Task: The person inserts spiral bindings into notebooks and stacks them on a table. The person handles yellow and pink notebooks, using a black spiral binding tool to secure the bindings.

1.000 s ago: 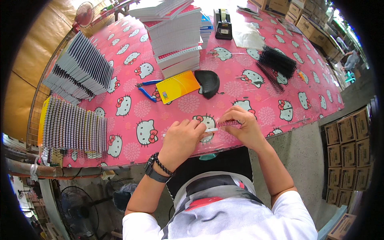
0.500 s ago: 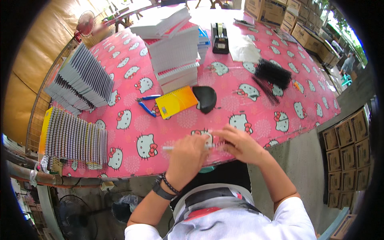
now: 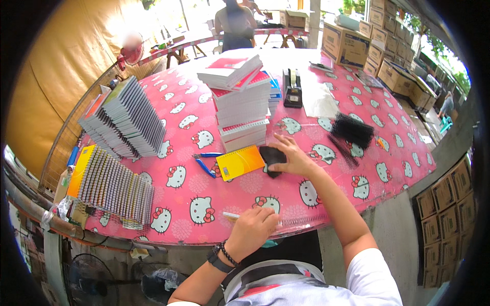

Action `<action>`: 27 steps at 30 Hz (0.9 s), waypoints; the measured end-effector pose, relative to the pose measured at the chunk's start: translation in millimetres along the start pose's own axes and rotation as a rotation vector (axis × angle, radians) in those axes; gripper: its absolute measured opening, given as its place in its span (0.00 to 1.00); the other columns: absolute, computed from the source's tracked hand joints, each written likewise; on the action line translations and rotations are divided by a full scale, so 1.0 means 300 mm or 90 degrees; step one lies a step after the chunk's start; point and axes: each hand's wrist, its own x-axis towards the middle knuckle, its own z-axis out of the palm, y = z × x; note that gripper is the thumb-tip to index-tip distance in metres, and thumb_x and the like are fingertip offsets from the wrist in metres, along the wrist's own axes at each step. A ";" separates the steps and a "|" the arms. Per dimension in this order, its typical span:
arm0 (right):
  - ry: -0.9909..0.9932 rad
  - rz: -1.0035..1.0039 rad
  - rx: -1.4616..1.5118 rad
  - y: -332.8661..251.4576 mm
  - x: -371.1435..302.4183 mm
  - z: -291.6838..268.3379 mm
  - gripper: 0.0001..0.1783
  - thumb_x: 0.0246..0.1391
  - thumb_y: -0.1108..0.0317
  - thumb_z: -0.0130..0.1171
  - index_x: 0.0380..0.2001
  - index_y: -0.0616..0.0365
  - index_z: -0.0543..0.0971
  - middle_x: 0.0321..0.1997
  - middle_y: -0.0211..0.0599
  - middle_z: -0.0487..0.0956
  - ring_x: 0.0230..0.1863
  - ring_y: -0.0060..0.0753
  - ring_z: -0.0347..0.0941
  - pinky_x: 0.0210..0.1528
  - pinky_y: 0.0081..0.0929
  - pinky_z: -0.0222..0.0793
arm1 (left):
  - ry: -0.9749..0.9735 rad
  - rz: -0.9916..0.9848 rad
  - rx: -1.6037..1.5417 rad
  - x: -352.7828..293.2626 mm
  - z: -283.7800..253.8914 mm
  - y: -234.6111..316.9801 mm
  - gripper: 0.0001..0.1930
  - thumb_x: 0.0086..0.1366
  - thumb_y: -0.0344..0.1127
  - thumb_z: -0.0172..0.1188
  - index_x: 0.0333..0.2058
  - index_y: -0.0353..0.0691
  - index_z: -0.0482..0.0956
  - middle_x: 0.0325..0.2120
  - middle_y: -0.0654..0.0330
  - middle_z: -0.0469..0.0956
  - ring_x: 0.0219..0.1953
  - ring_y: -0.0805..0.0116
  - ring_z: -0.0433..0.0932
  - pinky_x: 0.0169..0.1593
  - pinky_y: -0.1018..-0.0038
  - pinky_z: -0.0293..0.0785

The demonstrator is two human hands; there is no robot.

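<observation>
Near the table's front edge, my left hand (image 3: 253, 228) is closed on a thin notebook (image 3: 231, 215) seen edge-on, its pale end poking out to the left. From the notebook a thin spiral wire (image 3: 305, 220) runs off to the right along the tabletop. Farther forward, my right hand (image 3: 291, 158) has its thumb and fingers around a black rounded object (image 3: 272, 159), whose kind I cannot make out. Touching that object on its left is a yellow-orange notebook (image 3: 240, 162). Blue-handled pliers (image 3: 206, 166) lie to the left of it.
A tall pile of notebooks (image 3: 242, 104) stands behind the yellow one. Spiral-bound stacks (image 3: 115, 183) line the left side. A tape dispenser (image 3: 293, 89) and a bundle of black coils (image 3: 354, 131) lie farther right. The pink table (image 3: 286, 191) has cartons (image 3: 339, 46) beyond it; a person (image 3: 236, 24) is behind.
My right hand has left the spot beside my left hand and reached forward onto the black object. The view has tilted up, showing more of the background. My left hand still grips the notebook.
</observation>
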 end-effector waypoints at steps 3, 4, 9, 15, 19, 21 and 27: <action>-0.125 0.065 -0.072 -0.003 0.008 0.024 0.46 0.31 0.45 0.74 0.56 0.50 0.72 0.66 0.52 0.60 0.65 0.57 0.54 0.66 0.46 0.53 | 0.034 -0.020 -0.028 0.003 -0.018 0.021 0.15 0.54 0.38 0.64 0.39 0.40 0.75 0.35 0.57 0.76 0.39 0.55 0.76 0.42 0.63 0.73; -0.144 0.069 -0.084 -0.015 0.017 0.025 0.47 0.30 0.45 0.74 0.56 0.50 0.71 0.65 0.51 0.61 0.65 0.57 0.55 0.66 0.46 0.54 | 0.056 -0.034 -0.044 0.004 -0.027 0.029 0.15 0.54 0.37 0.64 0.39 0.40 0.75 0.34 0.57 0.76 0.39 0.55 0.76 0.42 0.63 0.73; -0.210 0.098 -0.088 -0.037 0.036 -0.003 0.50 0.27 0.43 0.75 0.56 0.50 0.69 0.60 0.47 0.64 0.62 0.53 0.57 0.63 0.43 0.57 | -0.033 0.006 -0.022 -0.013 -0.025 -0.006 0.15 0.56 0.37 0.63 0.40 0.39 0.74 0.35 0.56 0.76 0.40 0.55 0.76 0.43 0.64 0.73; -0.125 0.057 -0.054 -0.041 0.010 0.041 0.42 0.29 0.47 0.75 0.50 0.53 0.73 0.57 0.47 0.67 0.59 0.53 0.60 0.61 0.44 0.59 | 0.039 -0.005 -0.051 0.006 -0.013 0.002 0.14 0.54 0.39 0.64 0.37 0.41 0.76 0.37 0.59 0.77 0.42 0.57 0.75 0.49 0.63 0.71; -0.131 0.070 0.156 -0.099 -0.102 -0.024 0.34 0.34 0.45 0.72 0.42 0.54 0.78 0.47 0.45 0.76 0.55 0.48 0.66 0.58 0.41 0.62 | 0.046 0.000 0.077 -0.023 -0.007 -0.016 0.16 0.50 0.43 0.68 0.35 0.45 0.77 0.36 0.62 0.77 0.42 0.61 0.75 0.61 0.54 0.57; -0.173 0.099 0.394 -0.125 -0.192 -0.060 0.35 0.35 0.39 0.69 0.40 0.55 0.79 0.44 0.43 0.78 0.55 0.45 0.67 0.58 0.39 0.62 | 0.095 -0.067 0.063 -0.034 -0.032 -0.024 0.16 0.48 0.43 0.70 0.34 0.46 0.78 0.34 0.63 0.77 0.41 0.63 0.75 0.62 0.50 0.50; -0.172 0.170 0.422 -0.280 -0.364 -0.007 0.40 0.38 0.31 0.59 0.34 0.61 0.82 0.41 0.42 0.80 0.50 0.37 0.71 0.56 0.34 0.61 | 0.116 -0.113 0.061 -0.100 -0.046 -0.069 0.13 0.42 0.43 0.72 0.23 0.46 0.79 0.23 0.67 0.75 0.34 0.67 0.74 0.61 0.49 0.51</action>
